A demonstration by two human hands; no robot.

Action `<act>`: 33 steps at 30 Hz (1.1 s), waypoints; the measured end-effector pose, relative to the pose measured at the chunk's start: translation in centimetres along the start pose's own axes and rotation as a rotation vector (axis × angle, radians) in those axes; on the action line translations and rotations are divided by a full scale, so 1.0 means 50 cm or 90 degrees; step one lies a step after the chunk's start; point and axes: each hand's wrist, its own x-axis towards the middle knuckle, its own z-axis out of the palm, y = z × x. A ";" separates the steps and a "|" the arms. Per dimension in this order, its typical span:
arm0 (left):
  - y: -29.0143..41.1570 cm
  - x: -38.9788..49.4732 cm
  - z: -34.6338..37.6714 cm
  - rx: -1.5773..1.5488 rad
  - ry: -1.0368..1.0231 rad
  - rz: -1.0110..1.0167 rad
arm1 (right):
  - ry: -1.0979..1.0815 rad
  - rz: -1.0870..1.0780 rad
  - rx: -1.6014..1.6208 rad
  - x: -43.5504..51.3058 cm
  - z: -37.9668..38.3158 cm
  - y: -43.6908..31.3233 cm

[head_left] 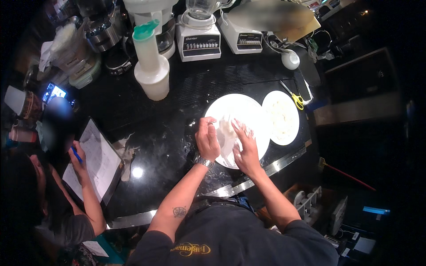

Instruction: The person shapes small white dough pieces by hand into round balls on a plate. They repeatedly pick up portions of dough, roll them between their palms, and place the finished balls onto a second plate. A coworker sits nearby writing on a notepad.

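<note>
A large white round plate or board [260,133] lies before me, partly washed out by glare. On it is a pale, floury lump that looks like dough [227,125]. My left hand [208,138], with a metal watch at the wrist, rests at the plate's left side with curled fingers; nothing shows in its grasp. My right hand [245,146] is over the plate with spread, white-dusted fingers, just right of the lump. Touching or overlapping the plate's right edge is a smaller white plate [295,114] holding pale flat pieces.
Yellow-handled scissors [297,99] lie beyond the small plate. A white container with a green-topped cylinder [152,78], blender bases [199,41] and a white cup [290,60] stand farther back. At left, another person's hand [79,159] holds a blue pen over paper [96,159].
</note>
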 end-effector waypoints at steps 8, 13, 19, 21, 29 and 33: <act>0.014 0.010 0.004 -0.090 0.019 -0.047 | -0.031 -0.108 0.006 0.046 0.003 0.056; 0.010 0.013 0.003 -0.101 0.060 -0.066 | -0.168 -0.155 0.088 0.053 0.020 0.134; 0.006 -0.038 0.033 0.264 0.153 0.058 | 0.033 -0.165 0.191 0.177 0.015 0.198; 0.015 -0.050 0.047 0.375 0.152 0.068 | -0.058 -0.159 0.024 0.170 0.056 0.175; 0.010 -0.044 0.049 0.539 0.136 0.150 | -0.149 -0.368 0.135 -0.012 -0.068 0.243; 0.031 -0.049 0.080 0.694 0.015 0.155 | -0.194 -0.191 0.093 -0.036 -0.159 0.289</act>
